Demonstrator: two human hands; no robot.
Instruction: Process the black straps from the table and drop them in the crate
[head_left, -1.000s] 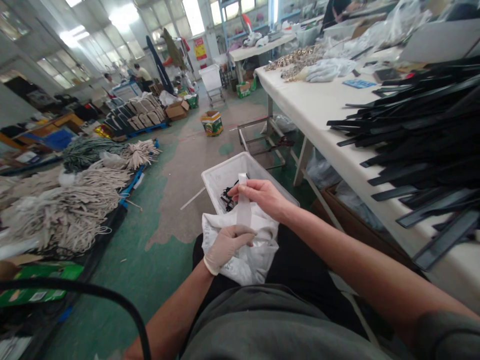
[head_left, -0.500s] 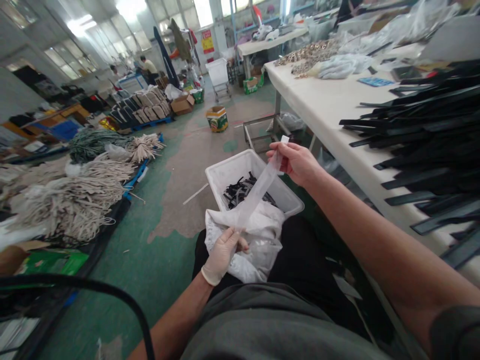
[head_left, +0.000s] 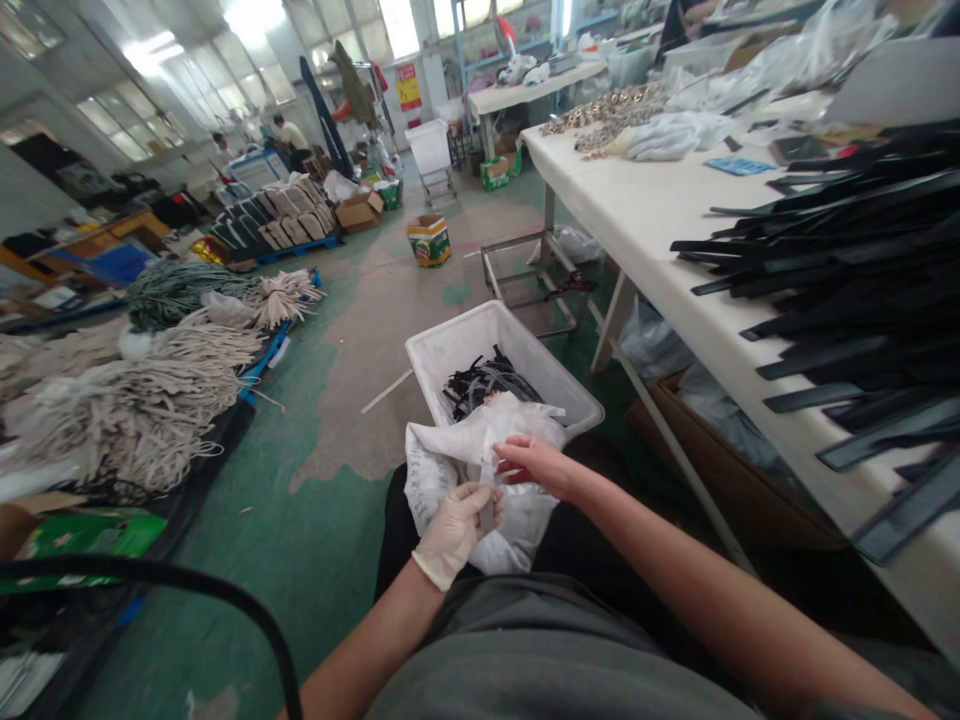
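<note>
My left hand, in a thin pale glove, is closed low over my lap, pinching a translucent whitish strip that is hard to tell from the white cloth behind it. Just above and to the right, my bare right hand has its fingers stretched out, their tips beside the strip's upper part. Under both hands a crumpled white sack lies across my lap and over the near rim of a white plastic tub. Inside the tub lies a heap of black and grey strips.
On my right, a long pale table carries many black straps, a white glove and metal fittings. Bundles of beige cord lie to the left. An open carton stands on the floor ahead. A black cable arcs at lower left.
My right hand has come down and left from above the tub to beside my left hand. The strip no longer stretches up between them. My left hand stays closed near the sack.
</note>
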